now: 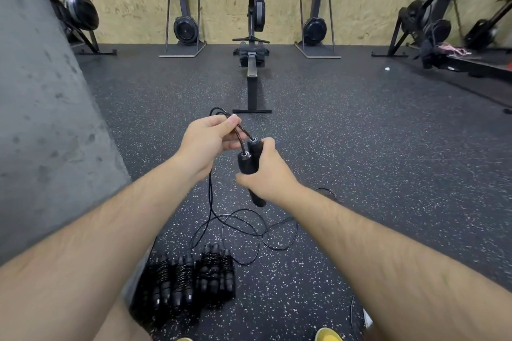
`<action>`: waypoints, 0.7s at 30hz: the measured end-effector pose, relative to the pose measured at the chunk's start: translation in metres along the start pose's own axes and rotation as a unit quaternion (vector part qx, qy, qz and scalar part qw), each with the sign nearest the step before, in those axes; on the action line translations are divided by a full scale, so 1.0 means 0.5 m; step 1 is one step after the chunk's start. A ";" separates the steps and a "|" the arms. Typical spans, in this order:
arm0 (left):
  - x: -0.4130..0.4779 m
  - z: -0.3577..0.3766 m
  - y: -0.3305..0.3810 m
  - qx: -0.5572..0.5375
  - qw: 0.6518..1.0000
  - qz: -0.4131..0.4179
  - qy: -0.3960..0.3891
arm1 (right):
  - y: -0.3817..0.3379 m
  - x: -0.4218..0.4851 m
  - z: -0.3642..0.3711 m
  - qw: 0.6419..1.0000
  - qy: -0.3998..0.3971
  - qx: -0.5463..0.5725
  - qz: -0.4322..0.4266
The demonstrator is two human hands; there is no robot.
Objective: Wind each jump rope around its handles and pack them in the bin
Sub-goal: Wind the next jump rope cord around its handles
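Note:
My right hand (267, 174) grips two black jump-rope handles (249, 159) held side by side, their metal-ringed tops pointing up. My left hand (206, 141) pinches the black cord (240, 133) just above those tops. The rest of this rope (249, 225) hangs down from my left hand and lies in loose loops on the floor. Several wound jump ropes (191, 275), cord coiled around paired handles, lie side by side on the floor near my legs. No bin shows in this view.
A rowing machine (251, 63) stands straight ahead on the speckled rubber floor (360, 147). Ski trainers (184, 22) lean against the wooden back wall. A grey concrete pillar (41, 119) rises at the left. Yellow shoe tips (328, 335) show at the bottom edge.

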State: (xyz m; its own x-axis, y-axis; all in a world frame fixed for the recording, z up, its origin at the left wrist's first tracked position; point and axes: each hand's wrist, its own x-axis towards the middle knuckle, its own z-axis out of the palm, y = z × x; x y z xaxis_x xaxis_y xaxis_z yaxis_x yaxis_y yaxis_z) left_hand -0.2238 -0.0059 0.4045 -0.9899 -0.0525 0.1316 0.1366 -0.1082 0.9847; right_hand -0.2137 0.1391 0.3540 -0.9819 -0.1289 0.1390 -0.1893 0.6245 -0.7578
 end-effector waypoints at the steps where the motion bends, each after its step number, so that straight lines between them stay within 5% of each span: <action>1: 0.002 -0.004 0.002 -0.003 1.000 -0.005 0.005 | -0.003 0.001 -0.005 1.000 0.010 -0.014 -0.003; 3: 0.004 -0.015 0.002 0.061 0.998 -0.020 0.030 | -0.007 0.005 -0.020 0.998 0.012 -0.064 -0.010; 4: 0.005 -0.023 0.002 0.182 0.982 -0.017 0.049 | -0.008 0.007 -0.030 0.996 0.009 -0.092 -0.013; 7: 0.003 -0.046 0.008 0.595 0.791 0.090 0.108 | -0.010 0.011 -0.052 0.981 0.004 -0.188 -0.036; 12: -0.003 -0.028 -0.004 0.686 0.688 0.204 -0.120 | -0.015 0.016 -0.059 0.945 0.006 -0.303 -0.125; 13: -0.008 -0.017 -0.015 0.687 0.678 0.217 -0.145 | -0.019 0.018 -0.057 0.938 0.006 -0.315 -0.146; 17: -0.018 0.004 -0.027 0.619 0.741 0.204 -0.164 | -0.029 0.025 -0.053 0.922 0.003 -0.334 -0.195; 21: -0.011 0.007 -0.024 0.645 0.725 0.180 -0.160 | -0.023 0.021 -0.073 0.930 -0.015 -0.308 -0.198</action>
State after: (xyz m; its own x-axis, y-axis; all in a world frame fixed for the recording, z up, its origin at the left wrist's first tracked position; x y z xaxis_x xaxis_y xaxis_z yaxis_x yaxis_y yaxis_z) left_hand -0.2199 -0.0009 0.3925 -0.8851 0.4089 0.2223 0.4439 0.8851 0.1395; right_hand -0.2219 0.1587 0.3876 -0.8345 -0.4587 0.3051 -0.5156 0.8454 -0.1394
